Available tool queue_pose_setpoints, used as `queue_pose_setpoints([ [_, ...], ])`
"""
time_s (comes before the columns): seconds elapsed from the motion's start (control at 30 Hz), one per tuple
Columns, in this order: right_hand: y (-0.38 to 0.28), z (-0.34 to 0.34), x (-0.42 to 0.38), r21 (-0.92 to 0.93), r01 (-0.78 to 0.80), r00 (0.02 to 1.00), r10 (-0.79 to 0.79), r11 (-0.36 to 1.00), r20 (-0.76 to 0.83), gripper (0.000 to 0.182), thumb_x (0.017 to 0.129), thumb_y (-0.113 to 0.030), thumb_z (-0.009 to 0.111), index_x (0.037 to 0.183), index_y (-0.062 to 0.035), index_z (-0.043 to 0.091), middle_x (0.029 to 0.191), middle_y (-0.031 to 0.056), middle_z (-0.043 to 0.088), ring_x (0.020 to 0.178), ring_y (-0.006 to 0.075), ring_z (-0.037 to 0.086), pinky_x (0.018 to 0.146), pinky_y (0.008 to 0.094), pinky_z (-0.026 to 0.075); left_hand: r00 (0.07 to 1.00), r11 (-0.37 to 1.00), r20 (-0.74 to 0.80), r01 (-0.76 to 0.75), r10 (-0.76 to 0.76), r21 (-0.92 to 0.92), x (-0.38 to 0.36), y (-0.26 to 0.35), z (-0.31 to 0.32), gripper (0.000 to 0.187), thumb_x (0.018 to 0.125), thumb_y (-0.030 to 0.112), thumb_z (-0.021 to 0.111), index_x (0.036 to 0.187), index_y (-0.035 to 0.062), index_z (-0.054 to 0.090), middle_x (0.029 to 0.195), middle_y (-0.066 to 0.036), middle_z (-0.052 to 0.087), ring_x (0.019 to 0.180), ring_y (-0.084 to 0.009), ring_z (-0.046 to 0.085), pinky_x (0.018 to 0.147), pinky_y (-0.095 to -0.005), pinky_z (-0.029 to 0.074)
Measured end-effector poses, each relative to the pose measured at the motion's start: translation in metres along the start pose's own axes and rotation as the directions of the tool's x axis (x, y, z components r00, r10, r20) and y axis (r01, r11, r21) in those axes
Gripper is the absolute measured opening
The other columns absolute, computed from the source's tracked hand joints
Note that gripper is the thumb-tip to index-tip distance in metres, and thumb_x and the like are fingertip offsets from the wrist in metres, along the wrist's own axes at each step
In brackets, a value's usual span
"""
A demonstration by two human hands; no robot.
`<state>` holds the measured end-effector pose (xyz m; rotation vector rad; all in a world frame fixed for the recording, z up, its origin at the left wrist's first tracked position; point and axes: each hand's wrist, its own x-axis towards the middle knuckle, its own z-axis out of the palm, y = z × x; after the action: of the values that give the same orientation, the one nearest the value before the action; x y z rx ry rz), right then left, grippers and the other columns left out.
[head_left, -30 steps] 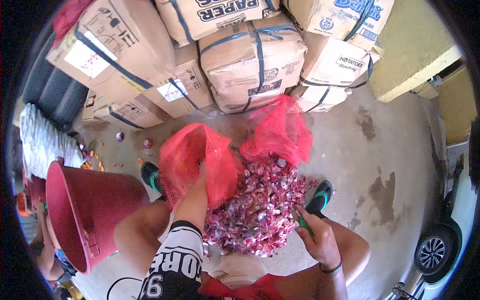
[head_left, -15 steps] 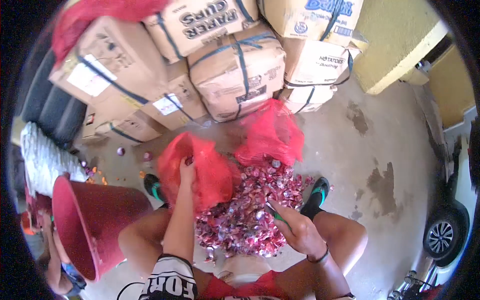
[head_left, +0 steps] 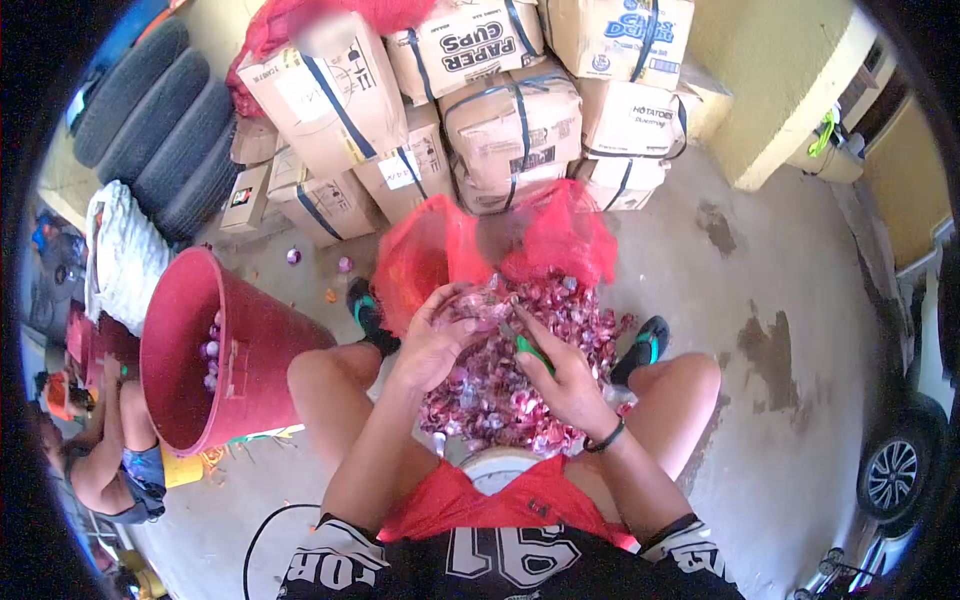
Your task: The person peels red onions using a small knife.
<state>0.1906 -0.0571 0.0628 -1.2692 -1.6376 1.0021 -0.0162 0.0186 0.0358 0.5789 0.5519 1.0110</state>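
Note:
My left hand [head_left: 440,345] is closed round a red onion [head_left: 482,308], raised over the heap of onion skins [head_left: 510,400] between my legs. My right hand [head_left: 570,385] grips a green-handled knife [head_left: 532,350], its blade end right at the onion and partly hidden by the fingers. Just beyond my left hand a red mesh bag [head_left: 425,250] gapes open. A second red mesh bag [head_left: 560,235] stands to its right, at the far edge of the skins.
To the left, a tilted red bucket [head_left: 265,350] has onions [head_left: 212,350] inside. Another person [head_left: 110,430] sits beyond it. Strapped boxes [head_left: 510,130] and tyres [head_left: 150,120] line the back. A few loose onions [head_left: 294,256] lie on the floor; a car wheel [head_left: 890,470] is at right.
My left hand has come out of the left mesh bag with an onion and drawn back toward me. The knife in my right hand has moved up to meet it. The view has shifted left.

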Motion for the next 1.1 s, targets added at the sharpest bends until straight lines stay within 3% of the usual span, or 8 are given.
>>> queue_pose_setpoints([
  [0.07, -0.001, 0.016, -0.006, -0.032, 0.105, 0.993, -0.107, 0.994, -0.054, 0.056, 0.095, -0.019, 0.058, 0.144, 0.0016, 0.038, 0.121, 0.0293, 0.060, 0.110, 0.0379, 0.063, 0.093, 0.0400, 0.048, 0.998, 0.996, 0.027, -0.052, 0.050, 0.073, -0.013, -0.011, -0.003, 0.054, 0.081, -0.012, 0.065, 0.130, 0.0048, 0.048, 0.127, -0.011, 0.057, 0.113, -0.0243, 0.060, 0.098, -0.0401, 0.051],
  [0.33, 0.010, 0.045, -0.021, 0.034, 0.116, 0.992, -0.114, 0.993, -0.062, 0.055, 0.097, -0.018, 0.056, 0.143, 0.0057, 0.036, 0.118, 0.0314, 0.059, 0.108, 0.0393, 0.063, 0.092, 0.0402, 0.048, 0.983, 0.902, 0.015, -0.175, 0.185, 0.395, -0.041, -0.031, -0.013, 0.054, 0.079, -0.008, 0.069, 0.130, -0.0023, 0.052, 0.123, -0.010, 0.061, 0.114, -0.0202, 0.059, 0.100, -0.0354, 0.049],
  [0.43, 0.008, 0.046, -0.020, 0.000, 0.149, 0.988, -0.149, 0.989, -0.051, 0.056, 0.097, -0.017, 0.055, 0.144, 0.0043, 0.035, 0.123, 0.0308, 0.057, 0.111, 0.0378, 0.062, 0.094, 0.0398, 0.047, 0.984, 0.910, 0.048, -0.176, 0.171, 0.375, -0.042, -0.027, -0.017, 0.052, 0.078, -0.008, 0.072, 0.127, -0.0038, 0.053, 0.123, -0.010, 0.060, 0.114, -0.0196, 0.059, 0.102, -0.0344, 0.047],
  [0.53, -0.006, 0.037, -0.022, 0.082, -0.120, 0.990, 0.114, 0.989, 0.080, 0.056, 0.097, -0.017, 0.054, 0.145, 0.0026, 0.034, 0.128, 0.0299, 0.055, 0.116, 0.0361, 0.060, 0.097, 0.0394, 0.045, 0.986, 0.938, 0.063, -0.166, 0.155, 0.305, -0.043, -0.026, -0.018, 0.052, 0.080, -0.006, 0.072, 0.128, -0.0042, 0.053, 0.122, -0.010, 0.061, 0.113, -0.0189, 0.058, 0.102, -0.0342, 0.045],
  [0.63, 0.001, 0.039, -0.021, 0.049, 0.039, 0.999, -0.041, 0.998, 0.028, 0.055, 0.097, -0.016, 0.054, 0.146, 0.0010, 0.035, 0.129, 0.0288, 0.055, 0.118, 0.0367, 0.058, 0.099, 0.0394, 0.045, 0.989, 0.948, 0.054, -0.150, 0.141, 0.281, -0.043, -0.026, -0.014, 0.048, 0.080, -0.004, 0.073, 0.125, -0.0043, 0.054, 0.120, -0.010, 0.062, 0.112, -0.0184, 0.058, 0.101, -0.0336, 0.045],
  [0.83, 0.007, 0.036, -0.020, 0.007, 0.080, 0.997, -0.080, 0.997, 0.014, 0.049, 0.097, -0.012, 0.054, 0.142, 0.0013, 0.042, 0.126, 0.0275, 0.058, 0.117, 0.0396, 0.058, 0.098, 0.0395, 0.046, 0.989, 0.963, 0.069, -0.147, 0.134, 0.228, -0.040, -0.032, -0.019, 0.041, 0.085, 0.004, 0.070, 0.123, -0.0012, 0.055, 0.116, -0.010, 0.064, 0.104, -0.0205, 0.064, 0.091, -0.0353, 0.054],
  [1.03, 0.018, 0.040, -0.025, -0.066, 0.091, 0.989, -0.098, 0.994, -0.112, 0.039, 0.094, -0.010, 0.057, 0.130, 0.0047, 0.054, 0.111, 0.0249, 0.064, 0.100, 0.0374, 0.064, 0.089, 0.0397, 0.050, 0.987, 0.987, 0.034, 0.158, -0.157, -0.036, -0.036, -0.034, -0.021, 0.031, 0.091, 0.012, 0.066, 0.117, -0.0023, 0.057, 0.112, -0.010, 0.065, 0.098, -0.0194, 0.066, 0.081, -0.0322, 0.058],
  [1.1, 0.026, 0.044, -0.026, -0.060, 0.081, 0.983, -0.090, 0.995, -0.159, 0.037, 0.094, -0.011, 0.058, 0.127, 0.0057, 0.056, 0.109, 0.0249, 0.065, 0.098, 0.0371, 0.065, 0.089, 0.0395, 0.050, 0.990, 0.990, -0.011, 0.140, -0.140, -0.009, -0.035, -0.039, -0.016, 0.029, 0.091, 0.011, 0.066, 0.117, -0.0015, 0.057, 0.111, -0.009, 0.065, 0.098, -0.0191, 0.066, 0.082, -0.0327, 0.057],
])
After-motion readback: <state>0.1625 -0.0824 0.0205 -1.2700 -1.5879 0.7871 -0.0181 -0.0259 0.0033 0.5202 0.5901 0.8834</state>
